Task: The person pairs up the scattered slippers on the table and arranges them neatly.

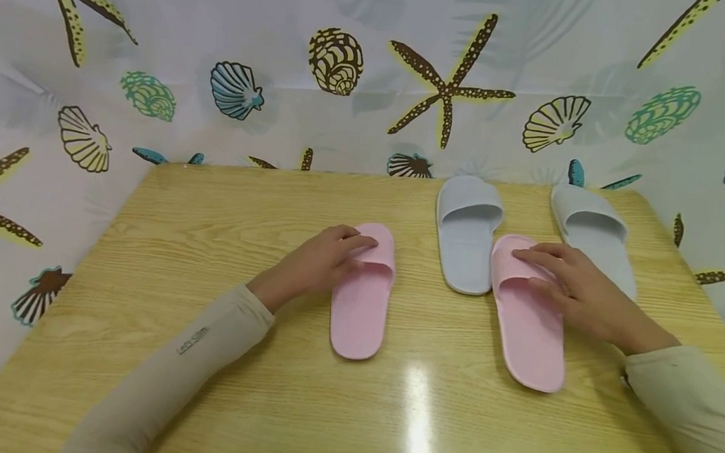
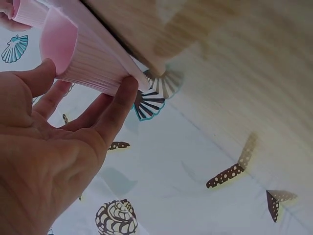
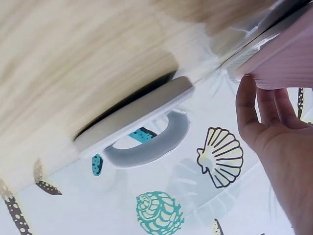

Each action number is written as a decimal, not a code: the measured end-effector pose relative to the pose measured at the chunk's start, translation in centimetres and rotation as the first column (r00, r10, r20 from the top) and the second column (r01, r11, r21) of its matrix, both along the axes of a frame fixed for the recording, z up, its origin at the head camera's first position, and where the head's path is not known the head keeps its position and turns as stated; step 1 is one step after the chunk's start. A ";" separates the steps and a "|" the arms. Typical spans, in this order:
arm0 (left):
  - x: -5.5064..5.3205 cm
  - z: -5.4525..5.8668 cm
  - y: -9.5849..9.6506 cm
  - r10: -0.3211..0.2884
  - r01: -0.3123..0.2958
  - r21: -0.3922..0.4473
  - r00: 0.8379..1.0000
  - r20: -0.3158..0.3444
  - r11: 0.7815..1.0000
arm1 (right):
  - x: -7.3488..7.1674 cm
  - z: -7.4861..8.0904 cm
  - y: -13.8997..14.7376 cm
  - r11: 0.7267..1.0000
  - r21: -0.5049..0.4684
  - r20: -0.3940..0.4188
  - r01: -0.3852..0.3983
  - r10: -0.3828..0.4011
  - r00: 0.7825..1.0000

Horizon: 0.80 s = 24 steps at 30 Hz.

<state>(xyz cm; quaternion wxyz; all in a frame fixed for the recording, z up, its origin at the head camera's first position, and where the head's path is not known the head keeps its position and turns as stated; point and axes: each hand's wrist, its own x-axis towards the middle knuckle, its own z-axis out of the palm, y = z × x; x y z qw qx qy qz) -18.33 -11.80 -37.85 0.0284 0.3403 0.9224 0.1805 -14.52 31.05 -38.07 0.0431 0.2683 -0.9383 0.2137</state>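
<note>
Two pink slippers with ribbed straps lie soles down on the wooden table in the head view. At the middle one, the left pink slipper (image 1: 359,317), my left hand (image 1: 316,260) grips the strap from its left side. The left wrist view shows the thumb at the strap's opening edge and a finger against the strap near the sole. The right pink slipper (image 1: 534,337) lies slightly tilted, its toe leaning left. My right hand (image 1: 591,295) grips its strap from the right, fingers over the top and thumb near the opening.
Behind the right pink slipper stand two white slippers, one white slipper (image 1: 467,241) to its left and another white slipper (image 1: 592,232) partly behind my right hand. A cloth (image 1: 275,31) printed with shells and starfish hangs round the wooden table (image 1: 225,203).
</note>
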 end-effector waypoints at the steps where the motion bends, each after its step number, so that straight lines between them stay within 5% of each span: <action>1: 0.1 0.0 -0.1 0.004 -0.004 -0.002 1.000 -0.001 1.000 | 0.0 0.0 -0.2 1.000 -0.001 0.002 -0.001 0.001 1.000; 11: 1.3 0.0 -1.2 0.009 -0.008 0.024 1.000 -0.029 1.000 | 0.1 0.2 -3.0 1.000 -0.013 0.025 -0.013 0.013 1.000; 24: 1.7 -0.1 -3.2 0.033 -0.035 0.064 0.999 0.020 0.997 | -0.3 0.2 -6.8 0.996 -0.021 0.006 -0.085 0.085 0.996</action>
